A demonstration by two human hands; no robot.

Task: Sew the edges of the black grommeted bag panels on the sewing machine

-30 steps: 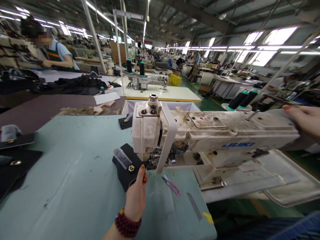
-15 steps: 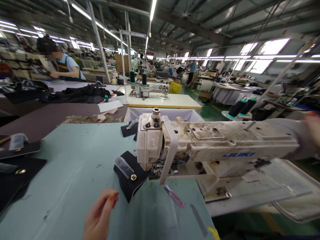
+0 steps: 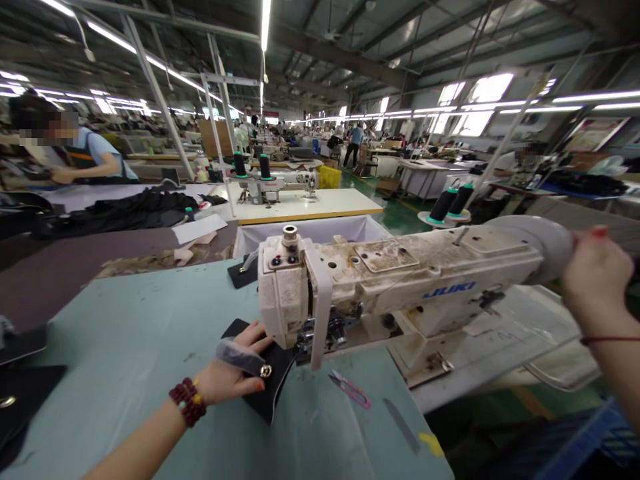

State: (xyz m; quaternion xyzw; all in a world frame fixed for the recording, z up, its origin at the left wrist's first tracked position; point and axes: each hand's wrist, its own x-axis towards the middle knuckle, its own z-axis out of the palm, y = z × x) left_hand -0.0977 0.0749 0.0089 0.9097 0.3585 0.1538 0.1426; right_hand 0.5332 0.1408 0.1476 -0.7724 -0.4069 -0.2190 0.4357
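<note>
A dirty white Juki sewing machine (image 3: 400,280) stands on a pale green table (image 3: 150,333). A black fabric piece (image 3: 270,393) with a small brass ring and a wrapped grey strap lies under the needle head. My left hand (image 3: 230,370), with a red bead bracelet, rests on this piece, fingers curled round the strap and the fabric's edge. My right hand (image 3: 595,273) is at the machine's right end, closed round the grey handwheel (image 3: 545,243).
Pink thread snips (image 3: 350,389) lie on the table in front of the machine. More black pieces (image 3: 25,373) sit at the left edge. Two dark thread cones (image 3: 450,203) stand behind. Another person works at a table far left (image 3: 75,157).
My left hand left the fabric, swung low and left, then came back onto the black piece from the left. My right hand moved onto the handwheel. The view shifted slightly.
</note>
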